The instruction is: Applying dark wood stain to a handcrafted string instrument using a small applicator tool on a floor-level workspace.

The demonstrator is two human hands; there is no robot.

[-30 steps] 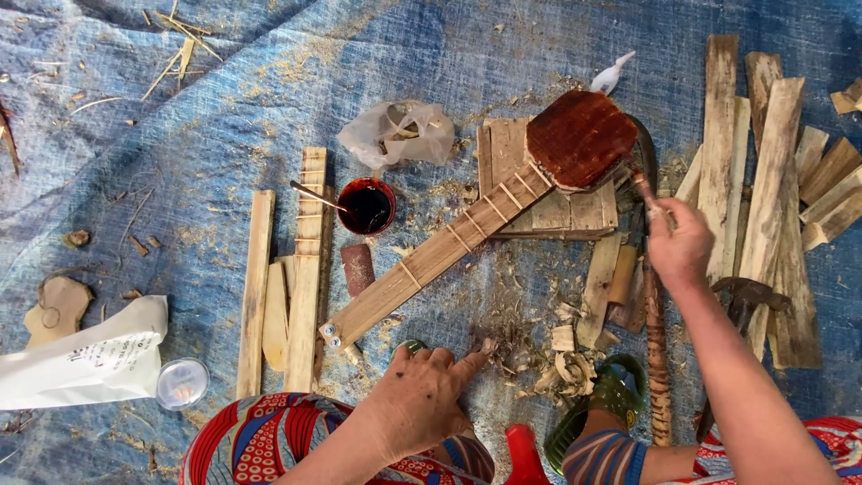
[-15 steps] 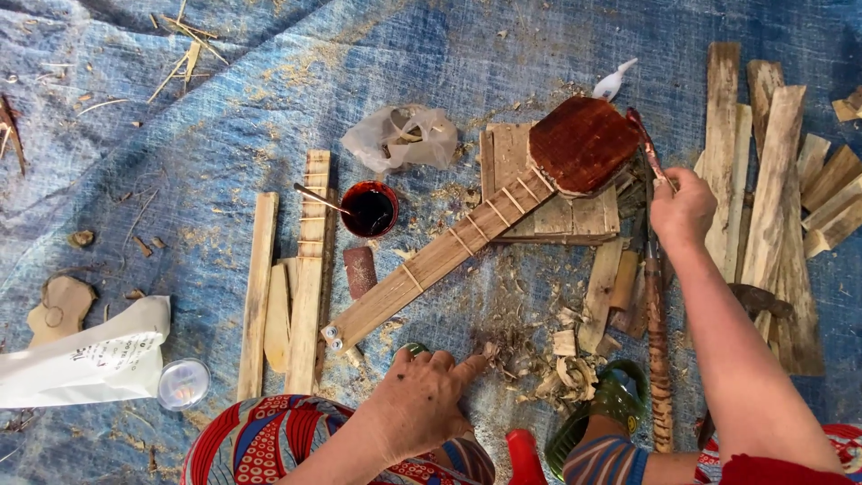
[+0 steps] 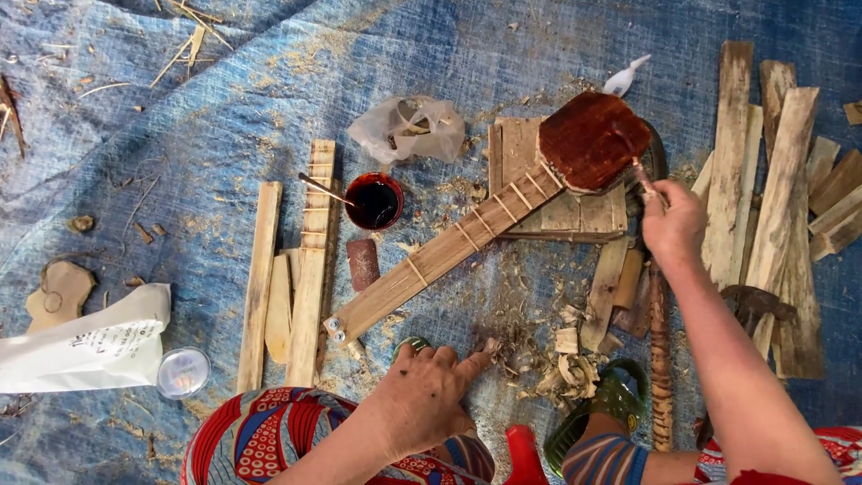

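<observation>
1. A blue woven tarp (image 3: 269,81) covers the whole floor, faded and dusted with sawdust and curled wood shavings.
2. A pile of rough, split wooden slats (image 3: 781,198) lies at the far right; I cannot count them exactly.
3. A small wooden string instrument (image 3: 503,211) lies slantwise in the middle, resting on a flat pack of boards (image 3: 539,180). Its long pale neck carries thin cross strips, and its squarish body is glossy red-brown.
4. Three long flat sticks (image 3: 310,260) lie side by side left of the neck.
5. A white paper bag (image 3: 85,346) with dark print sits at the left edge, a clear round lid (image 3: 183,372) touching its corner.
6. A crumpled clear plastic bag (image 3: 409,127) lies above a small red cup of dark stain (image 3: 373,201).
7. The right hand (image 3: 673,224) is closed round a thin brush (image 3: 639,171), whose tip touches the body's edge.
8. The left hand (image 3: 429,395) rests on the tarp near the shavings, fingers loose and spread, holding nothing.
</observation>
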